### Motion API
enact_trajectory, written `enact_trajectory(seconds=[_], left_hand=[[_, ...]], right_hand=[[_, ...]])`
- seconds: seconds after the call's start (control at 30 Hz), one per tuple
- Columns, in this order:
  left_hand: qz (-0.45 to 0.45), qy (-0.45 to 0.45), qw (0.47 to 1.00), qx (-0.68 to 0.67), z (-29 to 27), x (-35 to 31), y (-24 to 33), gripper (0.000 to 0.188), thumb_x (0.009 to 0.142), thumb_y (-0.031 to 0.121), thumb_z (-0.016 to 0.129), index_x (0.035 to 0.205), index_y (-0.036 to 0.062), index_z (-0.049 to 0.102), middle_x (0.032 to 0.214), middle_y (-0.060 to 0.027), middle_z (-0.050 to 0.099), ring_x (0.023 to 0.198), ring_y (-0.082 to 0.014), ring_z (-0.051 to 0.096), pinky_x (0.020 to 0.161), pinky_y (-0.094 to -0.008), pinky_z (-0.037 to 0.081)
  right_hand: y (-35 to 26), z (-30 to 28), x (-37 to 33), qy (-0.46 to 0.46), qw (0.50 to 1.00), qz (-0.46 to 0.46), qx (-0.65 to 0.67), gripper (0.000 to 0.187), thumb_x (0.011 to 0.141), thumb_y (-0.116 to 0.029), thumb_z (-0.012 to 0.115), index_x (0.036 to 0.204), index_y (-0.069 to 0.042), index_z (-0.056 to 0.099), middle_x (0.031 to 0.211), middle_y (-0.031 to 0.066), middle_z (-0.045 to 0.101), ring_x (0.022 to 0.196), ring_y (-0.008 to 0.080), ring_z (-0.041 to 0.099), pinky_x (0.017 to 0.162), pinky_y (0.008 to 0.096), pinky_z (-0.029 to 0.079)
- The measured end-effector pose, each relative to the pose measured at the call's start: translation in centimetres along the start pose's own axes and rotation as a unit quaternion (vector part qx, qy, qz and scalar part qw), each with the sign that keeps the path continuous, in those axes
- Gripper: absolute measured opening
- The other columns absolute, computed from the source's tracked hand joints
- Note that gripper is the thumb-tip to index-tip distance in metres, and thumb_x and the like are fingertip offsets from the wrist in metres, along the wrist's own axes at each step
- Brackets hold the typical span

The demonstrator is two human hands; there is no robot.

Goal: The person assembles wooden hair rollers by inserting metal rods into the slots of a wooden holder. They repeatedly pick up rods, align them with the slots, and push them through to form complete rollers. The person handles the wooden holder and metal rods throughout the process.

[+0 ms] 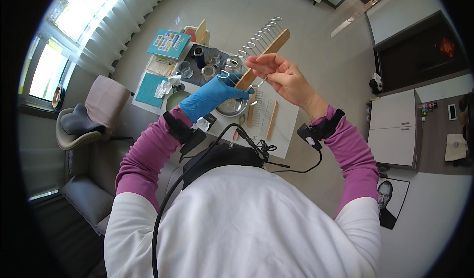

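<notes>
My left hand (pixel 212 96), in a blue glove, is closed around the lower end of a wooden hook rack (pixel 277 42). The rack is a flat wooden bar with a row of bent wire hooks, held up slantwise above the table. My bare right hand (pixel 287 80) is beside the bar's near side. Its thumb is pressed toward the fingers in a pinch, and what it holds, if anything, is too small to name. Below, a similar wooden hook rack (pixel 271 121) lies on the white table (pixel 285 117). A metal bowl (pixel 230 108) is partly hidden under my left hand.
Glass jars (pixel 185 70), a dark cylinder (pixel 198 56), a teal book (pixel 169 44) and crumpled tissue (pixel 163 88) crowd the table's far left. Red-handled scissors (pixel 235 135) and black cables (pixel 261 149) lie near me. A chair (pixel 106 103) stands at the left.
</notes>
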State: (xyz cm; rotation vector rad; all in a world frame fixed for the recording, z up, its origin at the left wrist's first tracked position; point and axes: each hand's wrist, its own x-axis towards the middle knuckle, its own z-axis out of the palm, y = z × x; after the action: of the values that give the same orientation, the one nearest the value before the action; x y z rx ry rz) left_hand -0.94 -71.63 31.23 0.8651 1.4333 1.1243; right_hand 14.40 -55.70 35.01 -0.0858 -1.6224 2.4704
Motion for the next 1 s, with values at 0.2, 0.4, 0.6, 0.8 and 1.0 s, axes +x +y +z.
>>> enact_trajectory(seconds=[0.2, 0.4, 0.6, 0.8, 1.0], left_hand=[[0.035, -0.019, 0.999, -0.002, -0.1, 0.0, -0.3, 0.047, 0.077, 0.005, 0.072, 0.122, 0.008, 0.059, 0.107, -0.0016, 0.062, 0.098, -0.0112, 0.055, 0.088, -0.0266, 0.043], [0.053, -0.004, 0.998, -0.022, 0.4, -0.7, 0.4, 0.038, 0.078, 0.006, 0.072, 0.115, 0.0055, 0.062, 0.102, -0.0029, 0.066, 0.09, -0.0086, 0.06, 0.082, -0.0245, 0.047], [0.056, 0.007, 0.998, 0.011, 0.5, -0.4, 0.5, 0.04, 0.078, 0.009, 0.073, 0.117, 0.006, 0.062, 0.101, -0.0028, 0.066, 0.09, -0.0096, 0.06, 0.083, -0.0253, 0.047], [0.048, 0.006, 0.999, -0.02, 0.3, 0.0, -0.3, 0.042, 0.079, 0.01, 0.073, 0.119, 0.0053, 0.061, 0.101, -0.0036, 0.066, 0.09, -0.0103, 0.06, 0.084, -0.0256, 0.046], [0.033, -0.001, 0.996, -0.089, 0.1, 0.0, -0.5, 0.042, 0.082, 0.008, 0.069, 0.122, 0.0029, 0.057, 0.105, -0.0048, 0.066, 0.092, -0.0118, 0.061, 0.083, -0.0257, 0.048]], right_hand=[[0.2, -0.2, 0.0, -0.015, 0.995, 0.047, 0.088, 0.045, 0.08, 0.013, 0.035, 0.119, -0.001, 0.052, 0.128, 0.0177, 0.052, 0.126, 0.0282, 0.046, 0.107, 0.0361, 0.037], [0.4, -0.5, -0.2, -0.026, 0.982, 0.07, 0.175, 0.045, 0.081, 0.011, 0.036, 0.121, -0.001, 0.052, 0.131, 0.0209, 0.05, 0.127, 0.0317, 0.045, 0.106, 0.0389, 0.038], [0.5, -0.5, -0.3, -0.029, 0.982, 0.074, 0.172, 0.042, 0.085, 0.004, 0.038, 0.125, -0.001, 0.051, 0.132, 0.0205, 0.049, 0.129, 0.0312, 0.043, 0.108, 0.0402, 0.035], [0.5, -0.5, -0.3, -0.024, 0.987, 0.058, 0.146, 0.039, 0.089, -0.002, 0.039, 0.127, -0.001, 0.049, 0.133, 0.0181, 0.049, 0.129, 0.028, 0.043, 0.108, 0.0373, 0.034], [0.2, -1.7, -0.9, 0.034, 0.997, 0.075, -0.006, 0.034, 0.087, -0.003, 0.048, 0.12, -0.003, 0.055, 0.123, 0.0114, 0.055, 0.119, 0.0215, 0.051, 0.1, 0.034, 0.042]])
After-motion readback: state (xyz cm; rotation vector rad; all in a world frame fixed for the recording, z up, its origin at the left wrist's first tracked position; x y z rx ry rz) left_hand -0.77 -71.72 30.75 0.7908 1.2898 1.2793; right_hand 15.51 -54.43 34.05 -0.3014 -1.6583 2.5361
